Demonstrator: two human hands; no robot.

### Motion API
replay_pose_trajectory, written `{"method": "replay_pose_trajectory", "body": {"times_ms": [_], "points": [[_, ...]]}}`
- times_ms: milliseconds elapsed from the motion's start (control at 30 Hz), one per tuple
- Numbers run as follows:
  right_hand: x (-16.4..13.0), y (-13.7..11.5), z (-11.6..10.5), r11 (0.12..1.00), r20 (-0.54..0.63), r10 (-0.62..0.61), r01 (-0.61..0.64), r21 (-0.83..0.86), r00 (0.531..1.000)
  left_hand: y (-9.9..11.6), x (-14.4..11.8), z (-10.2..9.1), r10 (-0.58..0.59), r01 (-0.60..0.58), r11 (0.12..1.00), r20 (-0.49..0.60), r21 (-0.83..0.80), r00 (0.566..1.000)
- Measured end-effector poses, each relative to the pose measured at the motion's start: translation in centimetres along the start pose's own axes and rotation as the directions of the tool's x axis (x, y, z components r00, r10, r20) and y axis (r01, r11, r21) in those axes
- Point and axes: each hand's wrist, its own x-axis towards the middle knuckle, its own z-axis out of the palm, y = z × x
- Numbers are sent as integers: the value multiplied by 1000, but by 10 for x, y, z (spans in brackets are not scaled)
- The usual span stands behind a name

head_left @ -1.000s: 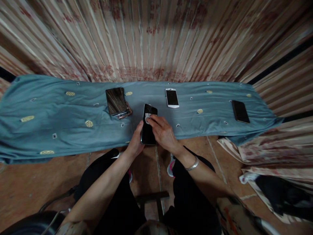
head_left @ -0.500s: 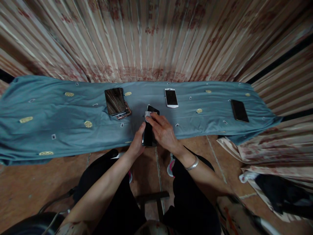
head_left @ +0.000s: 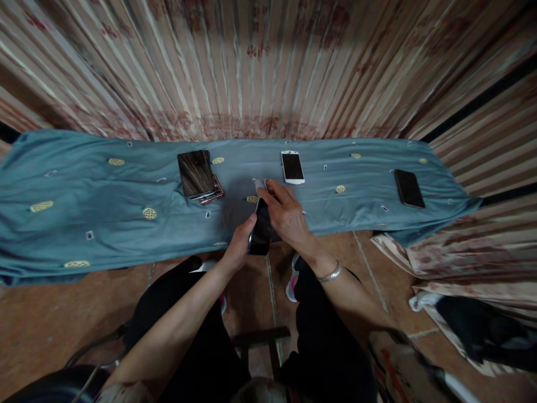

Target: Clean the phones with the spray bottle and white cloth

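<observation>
My left hand (head_left: 241,240) grips a black smartphone (head_left: 260,232) by its left side, thumb along the edge, over the near edge of the cloth-covered table. Pinched in the fingers of my right hand (head_left: 287,215) is a small pale grey wipe (head_left: 260,183), just past the phone's far end. My right hand covers part of the phone's upper right. Beyond it lies a white smartphone (head_left: 292,167) with a dark screen. To the left is a stack of smartphones (head_left: 196,174), the top one dark and glossy.
A blue patterned cloth (head_left: 117,212) covers the long table. Another dark phone (head_left: 409,188) lies at the right end. Pleated curtains (head_left: 260,73) hang behind and to the right. A dark stool bar (head_left: 262,337) shows between my legs, above the tiled floor.
The wipe has left the phone's screen and moved with my right hand to beyond its far end. The phone has tilted and shifted slightly right and nearer in my left hand.
</observation>
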Motion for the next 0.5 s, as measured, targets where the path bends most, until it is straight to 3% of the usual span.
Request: {"method": "replay_pose_trajectory", "body": {"times_ms": [167, 500], "points": [[2, 7, -1, 997, -21, 42, -41, 63, 999, 2, -2, 1, 49, -50, 997, 23, 61, 999], [1, 16, 1, 990, -21, 77, -74, 116, 997, 0, -1, -3, -20, 19, 1000, 43, 13, 999]]}}
